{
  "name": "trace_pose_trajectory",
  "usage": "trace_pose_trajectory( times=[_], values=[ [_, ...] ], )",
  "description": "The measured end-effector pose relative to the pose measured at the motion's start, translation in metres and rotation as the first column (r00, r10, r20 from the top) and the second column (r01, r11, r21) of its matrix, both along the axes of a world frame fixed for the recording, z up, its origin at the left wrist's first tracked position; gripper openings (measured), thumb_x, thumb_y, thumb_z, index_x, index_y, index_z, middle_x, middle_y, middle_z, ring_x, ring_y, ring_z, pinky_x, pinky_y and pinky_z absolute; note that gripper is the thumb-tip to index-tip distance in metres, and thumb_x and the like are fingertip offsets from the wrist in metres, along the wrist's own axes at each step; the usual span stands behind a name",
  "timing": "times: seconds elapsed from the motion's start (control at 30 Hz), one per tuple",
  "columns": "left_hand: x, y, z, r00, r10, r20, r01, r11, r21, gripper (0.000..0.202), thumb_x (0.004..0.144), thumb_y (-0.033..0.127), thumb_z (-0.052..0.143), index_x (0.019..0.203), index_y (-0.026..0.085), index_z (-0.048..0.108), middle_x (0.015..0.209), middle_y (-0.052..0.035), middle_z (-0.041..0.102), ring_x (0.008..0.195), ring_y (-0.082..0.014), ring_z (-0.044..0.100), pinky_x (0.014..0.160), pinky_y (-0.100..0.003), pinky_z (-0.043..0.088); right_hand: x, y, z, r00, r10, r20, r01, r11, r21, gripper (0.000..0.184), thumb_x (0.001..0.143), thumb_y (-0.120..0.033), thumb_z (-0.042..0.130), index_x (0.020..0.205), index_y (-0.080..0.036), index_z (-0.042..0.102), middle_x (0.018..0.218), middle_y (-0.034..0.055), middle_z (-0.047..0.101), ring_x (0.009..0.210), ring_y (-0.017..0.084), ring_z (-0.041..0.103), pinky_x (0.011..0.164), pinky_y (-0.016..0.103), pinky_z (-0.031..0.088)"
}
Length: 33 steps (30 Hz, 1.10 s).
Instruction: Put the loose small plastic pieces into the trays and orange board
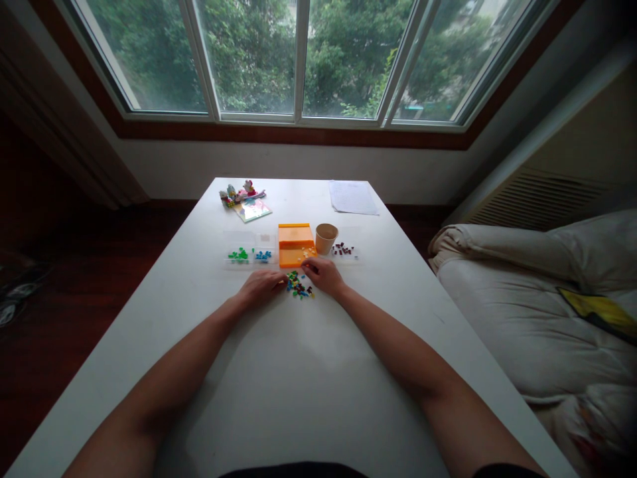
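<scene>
A mixed pile of small coloured pieces point(299, 285), green, blue, yellow and dark brown, lies on the white table. At its left edge rests my left hand point(263, 285), fingers curled together and their tips by the pieces; anything between them is too small to see. My right hand point(324, 275) is at the front right corner of an open orange box point(288, 257), its fingertips pinched together. What they hold, if anything, is hidden. Pale pieces point(307, 253) lie in the box. Green pieces point(239, 254) and blue pieces point(263, 255) sit in a clear tray to its left.
Right of the orange box stand a brown paper cup point(326, 238) and a clear tray with dark brown pieces point(343, 249). Small figurines point(241, 192), a shiny card point(253, 210) and paper sheets point(352, 198) lie at the table's far end. A sofa point(507, 312) is on the right.
</scene>
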<state>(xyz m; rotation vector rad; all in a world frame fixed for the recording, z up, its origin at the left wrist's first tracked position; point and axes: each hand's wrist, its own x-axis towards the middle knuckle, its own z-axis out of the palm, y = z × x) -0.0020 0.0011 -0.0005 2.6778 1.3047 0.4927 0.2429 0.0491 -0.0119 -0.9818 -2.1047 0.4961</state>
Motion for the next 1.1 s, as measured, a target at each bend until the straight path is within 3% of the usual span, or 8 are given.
trace_pose_trajectory(
  times=[0.4, 1.1],
  values=[
    [0.0022, -0.0004, 0.0014, 0.999, -0.017, -0.039, 0.016, 0.999, -0.041, 0.016, 0.095, 0.029, 0.055, 0.105, 0.026, 0.066, 0.097, -0.0039, 0.074, 0.089, -0.0193, 0.068, 0.078, -0.025, 0.046, -0.0001, 0.0006, 0.0000, 1.000, 0.008, 0.000, -0.008, 1.000, 0.001, 0.014, 0.091, -0.025, 0.059, 0.093, -0.020, 0.071, 0.075, 0.0012, 0.065, 0.063, 0.013, 0.051, 0.062, 0.024, 0.036],
    [0.0028, -0.0014, 0.0029, 0.995, -0.031, -0.099, 0.033, 0.999, 0.014, 0.015, 0.095, 0.027, 0.054, 0.103, 0.025, 0.067, 0.094, -0.0047, 0.073, 0.086, -0.0188, 0.067, 0.077, -0.026, 0.046, 0.0000, 0.0003, 0.0008, 1.000, 0.002, 0.021, -0.002, 1.000, 0.015, 0.014, 0.091, -0.025, 0.058, 0.093, -0.019, 0.071, 0.072, 0.0006, 0.063, 0.063, 0.012, 0.050, 0.062, 0.024, 0.036]
  ],
)
